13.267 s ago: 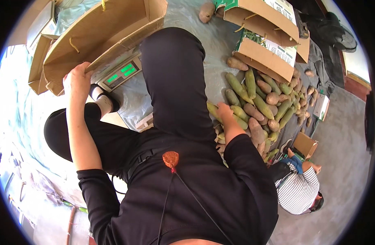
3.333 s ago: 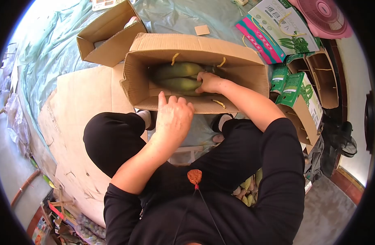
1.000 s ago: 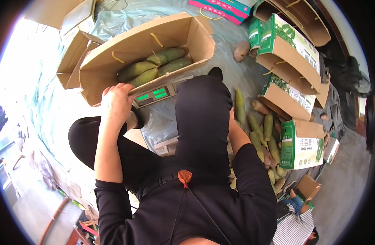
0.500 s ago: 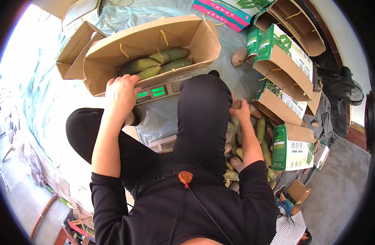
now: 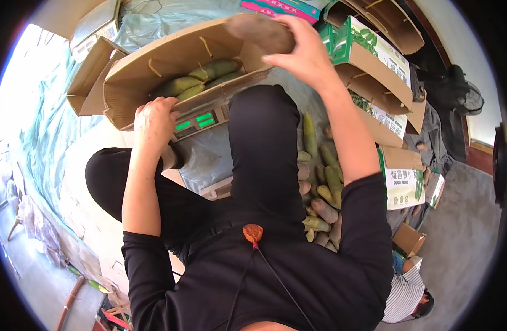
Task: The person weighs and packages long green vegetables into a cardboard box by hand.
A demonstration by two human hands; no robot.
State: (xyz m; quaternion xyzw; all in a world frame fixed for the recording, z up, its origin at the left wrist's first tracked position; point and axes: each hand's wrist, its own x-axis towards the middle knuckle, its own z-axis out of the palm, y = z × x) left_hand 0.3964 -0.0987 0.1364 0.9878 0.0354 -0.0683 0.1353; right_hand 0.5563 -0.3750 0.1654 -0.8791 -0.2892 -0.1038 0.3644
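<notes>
An open cardboard box (image 5: 126, 74) with yellow rope handles rests on a scale (image 5: 197, 122) whose display glows green. Several green radishes (image 5: 216, 69) lie inside. My left hand (image 5: 154, 118) grips the box's near edge at its left end. Above the right end of the box, my right hand (image 5: 303, 52) holds a brownish, soil-coated radish (image 5: 261, 34), its thumb below and fingers above. More radishes (image 5: 324, 209), green and brownish, are piled on the floor to the right of my knee.
Green and white cartons (image 5: 399, 179) stand along the right, beside a black fan (image 5: 468, 99). Another open box (image 5: 90, 83) is at the left. A person in a striped shirt (image 5: 402, 295) is at the lower right.
My right hand has risen from the radish pile to the box's right end, now holding a brownish radish. My left hand remains on the box edge. The view has shifted slightly.
</notes>
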